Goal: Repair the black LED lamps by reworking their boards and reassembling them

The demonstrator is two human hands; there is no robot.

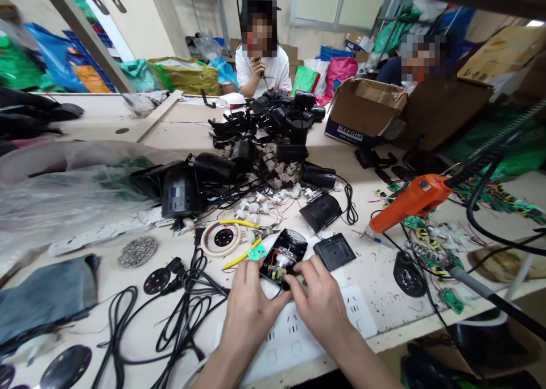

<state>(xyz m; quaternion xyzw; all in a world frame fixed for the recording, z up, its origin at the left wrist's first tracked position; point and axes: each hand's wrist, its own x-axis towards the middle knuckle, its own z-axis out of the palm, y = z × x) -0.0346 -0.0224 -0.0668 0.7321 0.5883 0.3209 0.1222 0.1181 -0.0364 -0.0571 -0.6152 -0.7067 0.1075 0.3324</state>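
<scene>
An opened black housing is being pinched at its near edge by the left hand and right hand, fingers closed on it.

A pale, scuffed workbench carries a white power strip, tangled black cables, an orange glue gun, a cardboard box and heaped black housings.

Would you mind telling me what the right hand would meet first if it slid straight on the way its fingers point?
Probably the open black housing that the right hand already touches; depth beyond is unclear.
</scene>
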